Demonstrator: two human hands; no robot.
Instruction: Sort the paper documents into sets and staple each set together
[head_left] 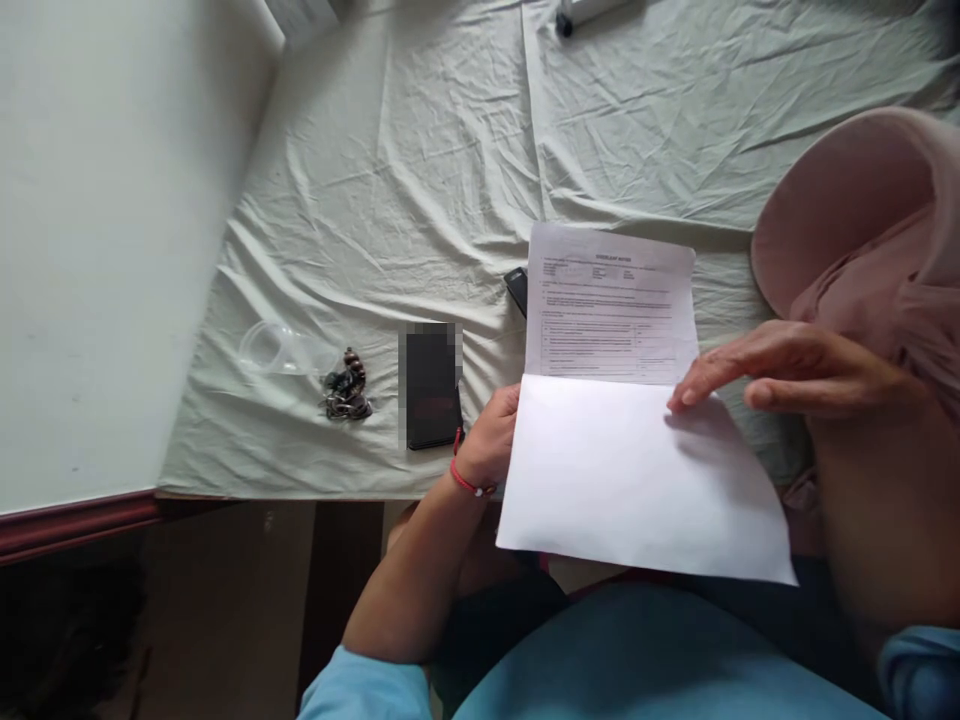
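A printed sheet of paper (611,310) lies partly folded, its blank lower half (637,480) turned up toward me over the bed's edge. My left hand (491,440), a red string at the wrist, grips the sheet's left edge at the fold. My right hand (780,365) reaches in from the right with fingers stretched out, fingertips resting on the blank half near the fold. A small black object (516,290) peeks out from under the paper's left edge.
A black phone (433,390), a string of dark beads (346,385) and a clear plastic item (281,350) lie on the wrinkled pale sheet (420,160). A pink pillow-like shape (862,220) sits at right, a white wall (97,220) at left.
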